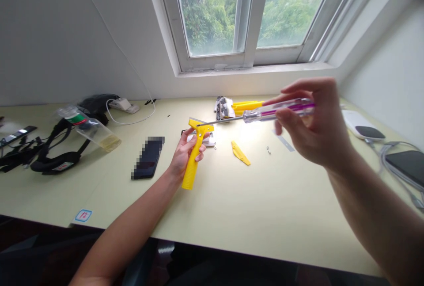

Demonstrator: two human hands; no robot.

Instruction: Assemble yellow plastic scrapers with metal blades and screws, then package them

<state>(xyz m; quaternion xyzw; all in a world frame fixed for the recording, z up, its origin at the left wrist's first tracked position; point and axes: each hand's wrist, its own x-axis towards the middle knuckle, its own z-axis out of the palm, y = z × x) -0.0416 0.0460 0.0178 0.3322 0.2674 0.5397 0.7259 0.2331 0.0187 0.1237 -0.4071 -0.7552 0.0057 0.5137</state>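
My left hand (180, 155) is closed round the handle of a yellow scraper (193, 162), its T-shaped head pointing up and away. In my right hand (314, 127) is a screwdriver (261, 113) with a clear and purple handle. The screwdriver's thin shaft reaches left to the scraper's head, where its tip appears to meet the head; exact contact is hard to tell. On the table to the right of the scraper lies a loose yellow plate (240, 153). Small screws (268, 150) sit farther right, close to a flat thin blade (285, 142) partly behind my right hand.
Behind the hands are more yellow handles (247, 105) and a small printed box (224, 108). A black phone (149, 158) lies left of my left hand. Farther left are a plastic bottle (96, 131) and a black headset strap (56, 164). Cables (391, 153) and a white device (361, 124) are at right.
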